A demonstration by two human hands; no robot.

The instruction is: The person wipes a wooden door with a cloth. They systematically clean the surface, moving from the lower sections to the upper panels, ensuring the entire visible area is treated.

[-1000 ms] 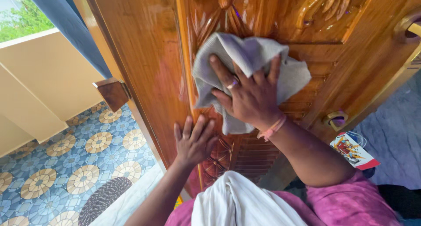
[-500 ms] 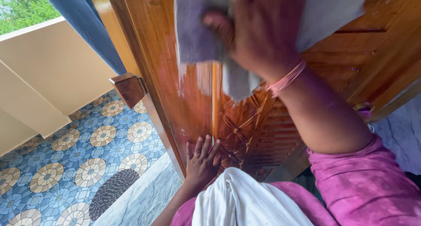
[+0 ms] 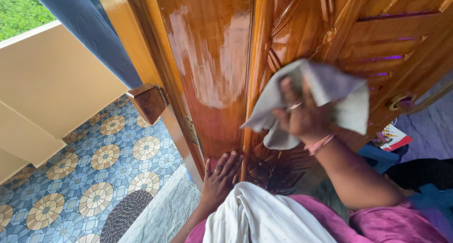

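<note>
We note the right hand [image 3: 306, 116], blurred, gripping a crumpled grey cloth [image 3: 330, 90]; the left hand [image 3: 221, 173] rests flat on the carved glossy wooden door [image 3: 222, 45].

The carved door [image 3: 302, 31] is glossy reddish-brown wood with golden-orange streaks, and a pale, milky smear [image 3: 212, 68] clouds its flat panel. The cloth [image 3: 330, 90] is light grey. The floor tiles [image 3: 94, 167] carry tan-and-cream round medallions on a blue and grey geometric ground, and the oval mat [image 3: 123, 214] on them is dark brown speckled with white. The curtain [image 3: 89, 31] is dark blue, the low wall [image 3: 52, 78] beige. The sleeve [image 3: 391, 219] is magenta, the draped fabric [image 3: 264, 217] white, the bangle [image 3: 320, 144] pinkish-orange.
</note>
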